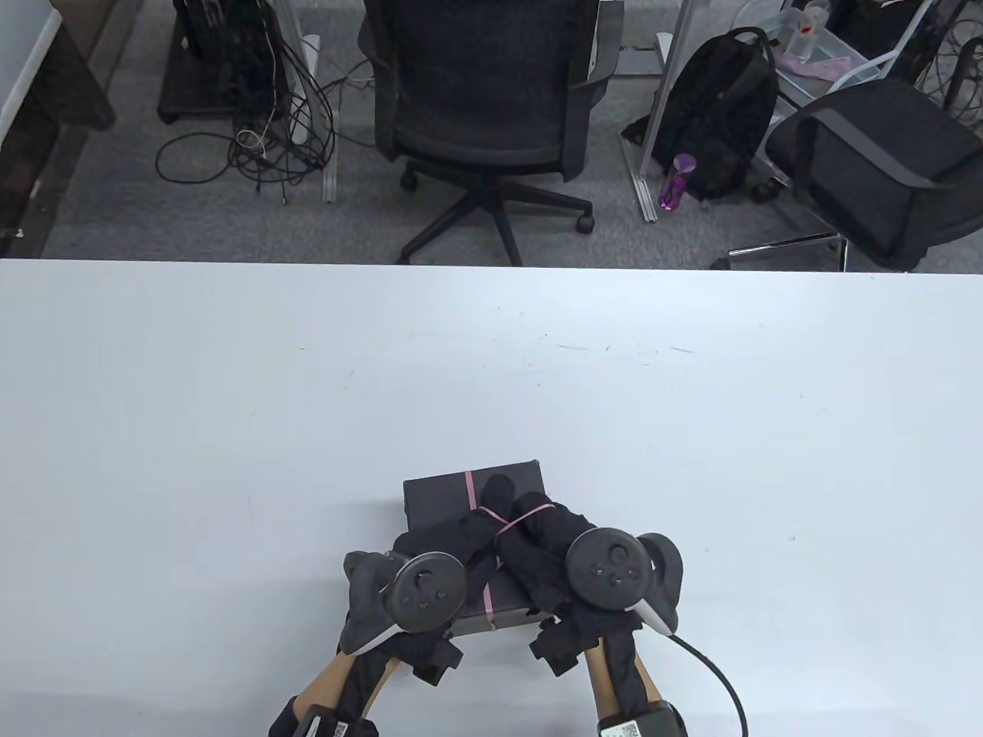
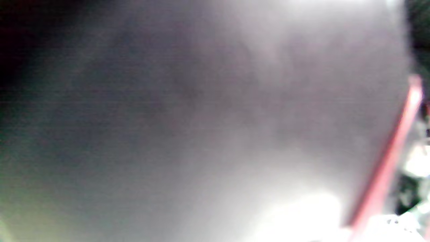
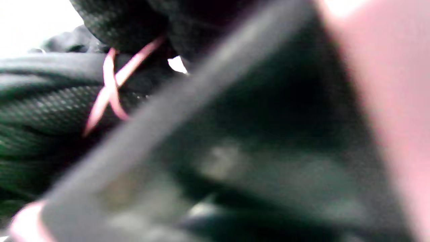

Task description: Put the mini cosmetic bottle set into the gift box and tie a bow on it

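Observation:
A closed black gift box lies on the white table near the front edge, with a thin pink ribbon running over its lid. My left hand and right hand lie together on the lid, fingers curled on the ribbon where its strands cross. In the right wrist view, gloved fingers hold crossed pink ribbon beside the blurred box edge. The left wrist view is a grey blur of the box with a pink strip of ribbon. No bottles are visible.
Beyond the table's far edge stand an office chair, a second chair, a black backpack and floor cables. A cable trails from my right wrist.

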`<state>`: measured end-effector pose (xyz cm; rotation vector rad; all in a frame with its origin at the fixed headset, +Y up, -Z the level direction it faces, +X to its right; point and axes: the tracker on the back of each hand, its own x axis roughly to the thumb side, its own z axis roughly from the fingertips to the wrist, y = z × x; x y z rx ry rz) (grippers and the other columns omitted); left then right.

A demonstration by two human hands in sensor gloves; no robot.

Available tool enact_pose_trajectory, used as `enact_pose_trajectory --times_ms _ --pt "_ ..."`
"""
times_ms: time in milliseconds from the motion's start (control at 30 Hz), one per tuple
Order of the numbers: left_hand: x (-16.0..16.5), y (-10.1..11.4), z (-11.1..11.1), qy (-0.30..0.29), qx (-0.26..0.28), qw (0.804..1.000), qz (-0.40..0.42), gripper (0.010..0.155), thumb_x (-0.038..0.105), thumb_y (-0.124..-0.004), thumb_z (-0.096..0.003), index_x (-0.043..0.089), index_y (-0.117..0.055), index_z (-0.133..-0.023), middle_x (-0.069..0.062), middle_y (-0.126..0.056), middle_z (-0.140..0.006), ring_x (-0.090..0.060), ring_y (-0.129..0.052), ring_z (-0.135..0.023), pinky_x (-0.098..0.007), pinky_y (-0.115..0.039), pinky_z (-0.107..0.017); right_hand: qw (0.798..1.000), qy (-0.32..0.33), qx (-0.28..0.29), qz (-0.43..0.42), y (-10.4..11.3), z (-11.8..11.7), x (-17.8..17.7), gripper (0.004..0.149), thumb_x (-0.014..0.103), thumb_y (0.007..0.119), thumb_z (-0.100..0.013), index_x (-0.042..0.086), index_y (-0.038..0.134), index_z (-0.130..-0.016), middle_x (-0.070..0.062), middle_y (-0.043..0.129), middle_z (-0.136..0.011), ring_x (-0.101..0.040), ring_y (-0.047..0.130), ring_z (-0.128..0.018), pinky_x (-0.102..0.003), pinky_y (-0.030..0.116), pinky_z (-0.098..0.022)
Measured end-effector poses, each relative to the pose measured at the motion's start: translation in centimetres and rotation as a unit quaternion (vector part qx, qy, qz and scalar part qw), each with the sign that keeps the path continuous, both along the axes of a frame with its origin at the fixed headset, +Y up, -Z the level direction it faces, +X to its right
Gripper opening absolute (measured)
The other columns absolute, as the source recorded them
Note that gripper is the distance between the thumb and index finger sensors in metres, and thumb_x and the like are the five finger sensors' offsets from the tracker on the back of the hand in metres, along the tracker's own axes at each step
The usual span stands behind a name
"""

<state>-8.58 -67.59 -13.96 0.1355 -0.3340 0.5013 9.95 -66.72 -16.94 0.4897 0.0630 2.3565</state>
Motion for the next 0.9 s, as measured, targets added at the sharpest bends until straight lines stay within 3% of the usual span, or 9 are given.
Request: enact_pose_trajectory --times_ms 133,300,433,567,733,900 --pt "0.0 -0.2 0.1 -0.032 0.020 0.999 0.005 0.068 0.046 -0.086 -0.0522 0.049 -0.041 -0.103 0.011 -0.090 -0.055 -0.003 -0.086 -0.022 -0.026 -0.078 -0.022 0.998 0.030 -0.062 -0.007 -0.3 -0.4 0.1 0.046 0.032 0.079 -0.058 -0.005 0.077 -0.085 -0.005 0.088 -0.052 -0.003 0.083 -0.014 -0.020 0.078 -0.008" --pt "-0.3 -0.6 0.0 -0.124 0.037 0.990 0.053 0.062 0.037 -0.090 -0.0518 0.050 -0.051 -0.098 0.002 -0.088 -0.054 -0.008 -0.085 -0.023 -0.030 -0.076 -0.023 0.996 0.047 -0.071 -0.005 -0.7 -0.8 0.3 0.049 0.035 0.083 -0.053 -0.002 0.077 -0.084 -0.001 0.087 -0.052 -0.001 0.083 -0.014 -0.017 0.077 -0.008" --pt "-0.2 -0.5 -0.2 -0.155 0.037 0.986 0.051 0.059 0.033 -0.094 -0.0488 0.051 -0.061 -0.094 -0.002 -0.088 -0.052 -0.011 -0.084 -0.022 -0.033 -0.075 -0.023 0.996 0.060 -0.057 0.023 -0.7 -0.8 0.2 0.051 0.035 0.085 -0.051 -0.001 0.077 -0.085 0.000 0.086 -0.052 -0.001 0.082 -0.014 -0.015 0.076 -0.008" --pt "0.1 -0.2 0.1 -0.140 0.050 0.989 0.010 0.058 0.037 -0.093 -0.0487 0.050 -0.064 -0.097 0.001 -0.090 -0.051 -0.009 -0.084 -0.021 -0.031 -0.077 -0.023 0.997 0.055 -0.060 0.013 -0.8 -0.8 0.4 0.050 0.034 0.086 -0.051 -0.001 0.077 -0.085 0.000 0.086 -0.053 -0.001 0.082 -0.013 -0.014 0.075 -0.008" --pt "-0.3 0.2 0.6 -0.068 0.093 0.992 -0.057 0.054 0.049 -0.091 -0.0471 0.054 -0.066 -0.095 0.007 -0.094 -0.051 -0.006 -0.087 -0.020 -0.029 -0.082 -0.022 0.998 0.047 -0.046 0.007 -0.9 -0.6 0.3 0.048 0.035 0.085 -0.054 -0.002 0.079 -0.083 0.000 0.087 -0.051 0.001 0.082 -0.012 -0.013 0.075 -0.007" --pt "-1.1 0.1 0.4 -0.030 0.092 0.995 -0.033 0.049 0.058 -0.090 -0.0452 0.054 -0.072 -0.091 0.006 -0.095 -0.051 -0.004 -0.088 -0.020 -0.027 -0.083 -0.020 0.999 0.036 -0.023 0.009 -0.7 -0.3 0.1 0.046 0.039 0.081 -0.056 -0.001 0.085 -0.079 -0.002 0.090 -0.045 0.000 0.084 -0.011 -0.014 0.076 -0.006"
